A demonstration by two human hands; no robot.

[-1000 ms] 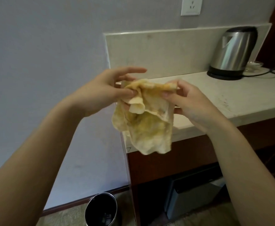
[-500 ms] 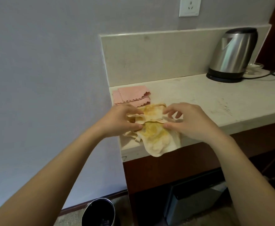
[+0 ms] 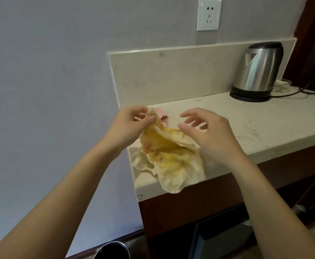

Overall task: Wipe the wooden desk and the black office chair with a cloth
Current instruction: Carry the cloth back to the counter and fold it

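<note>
Cloth [image 3: 168,161], yellow-stained, sags over the table [image 3: 246,124] edge; left hand [image 3: 128,126] pinches a corner, right hand [image 3: 207,133] spread open: fold it flat first.

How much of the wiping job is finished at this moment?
Nothing looks wiped yet. In hand: the left hand pinches an edge of the yellow-stained cloth, which lies crumpled on the corner of the pale countertop; the right hand is open above it, apparently arranging it. Left: both the desk and the chair; no black chair is in view.
</note>
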